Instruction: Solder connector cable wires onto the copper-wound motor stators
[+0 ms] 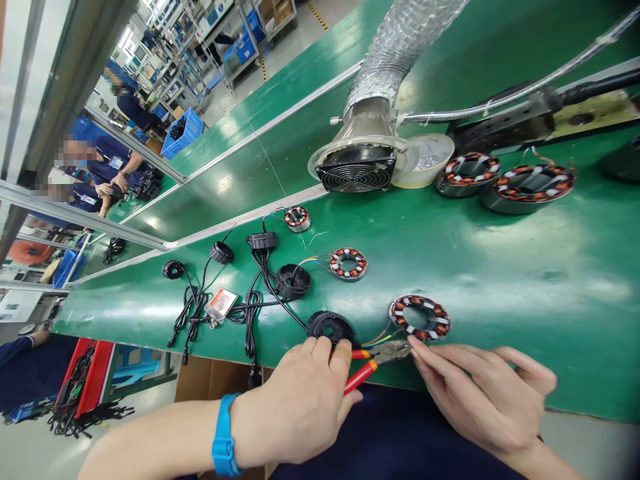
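Observation:
My left hand [305,397], a blue band on its wrist, is closed round the red handles of a pair of cutters [373,362] at the near edge of the green belt [525,280]. The cutter jaws point right at thin coloured wires that run from a copper-wound stator ring [420,317]. My right hand [480,390] pinches those wires right beside the jaws, fingers pressed together. A black round housing [329,327] lies just beyond my left fingers.
More stator rings [349,263] [297,218] [530,185], black housings with cables [293,280] and a small white box [221,303] lie on the belt. A fan-mouthed extraction duct [357,167] and a white bowl [425,159] sit farther back. Other people work at the far left.

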`<move>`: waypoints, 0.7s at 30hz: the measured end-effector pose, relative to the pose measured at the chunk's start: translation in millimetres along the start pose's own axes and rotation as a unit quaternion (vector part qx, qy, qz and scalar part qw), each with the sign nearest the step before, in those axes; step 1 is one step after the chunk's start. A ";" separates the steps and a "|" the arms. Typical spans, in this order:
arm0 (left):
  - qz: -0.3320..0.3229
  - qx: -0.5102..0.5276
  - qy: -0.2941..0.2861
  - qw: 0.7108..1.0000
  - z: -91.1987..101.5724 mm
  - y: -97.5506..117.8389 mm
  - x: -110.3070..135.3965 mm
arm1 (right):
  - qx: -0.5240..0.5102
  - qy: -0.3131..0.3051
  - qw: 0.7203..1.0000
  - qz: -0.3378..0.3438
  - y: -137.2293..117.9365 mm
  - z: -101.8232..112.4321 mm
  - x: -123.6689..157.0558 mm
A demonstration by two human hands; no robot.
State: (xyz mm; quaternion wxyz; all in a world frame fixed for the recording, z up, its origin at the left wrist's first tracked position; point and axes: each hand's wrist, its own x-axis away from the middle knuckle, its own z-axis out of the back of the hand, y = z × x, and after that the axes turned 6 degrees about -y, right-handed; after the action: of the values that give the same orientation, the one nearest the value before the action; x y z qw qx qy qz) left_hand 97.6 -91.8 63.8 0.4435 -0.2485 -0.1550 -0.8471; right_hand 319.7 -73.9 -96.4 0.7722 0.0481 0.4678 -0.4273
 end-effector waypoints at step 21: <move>-0.031 -0.005 -0.024 0.999 7.0 -10.5 -5.0 | 0.016 -0.004 1.000 0.016 1.3 2.5 -3.0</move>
State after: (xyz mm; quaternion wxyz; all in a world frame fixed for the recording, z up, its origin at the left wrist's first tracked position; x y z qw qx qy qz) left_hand 93.3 -79.2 66.3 0.4117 -0.2658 -0.1687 -0.8552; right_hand 321.7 -72.4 -93.1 0.7796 0.0661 0.4572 -0.4228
